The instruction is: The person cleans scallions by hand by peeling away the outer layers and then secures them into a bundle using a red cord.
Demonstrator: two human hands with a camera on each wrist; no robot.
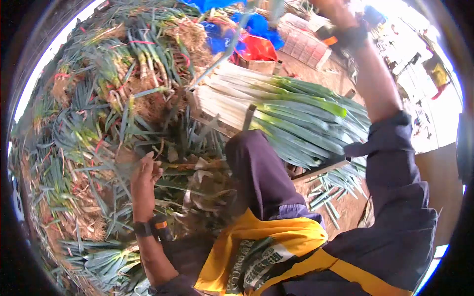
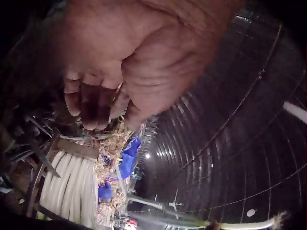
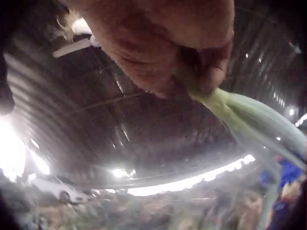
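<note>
My right hand (image 1: pixel 337 14) is raised at the top right of the head view. In the right wrist view it grips a long green onion (image 3: pixel 221 104) by the stalk, the rooted white end at upper left and the green leaves trailing right. My left hand (image 1: pixel 144 175) hovers over the heap at left, its fingers loosely bent with no onion in them. In the left wrist view its fingers (image 2: pixel 91 103) hang down. Between both arms, trimmed green onions (image 1: pixel 291 111) lie side by side in a metal-edged rack (image 1: pixel 323 168), white ends to the left.
Bundles of untrimmed green onions (image 1: pixel 143 54) with red ties cover the left side. Loose peelings (image 1: pixel 197 190) lie before my knee (image 1: pixel 256 163). Beyond the rack are a pale plastic crate (image 1: pixel 306 42), a red bag (image 1: pixel 260 48) and blue bags (image 1: pixel 259 24). Cut leaves (image 1: pixel 331 197) litter the ground.
</note>
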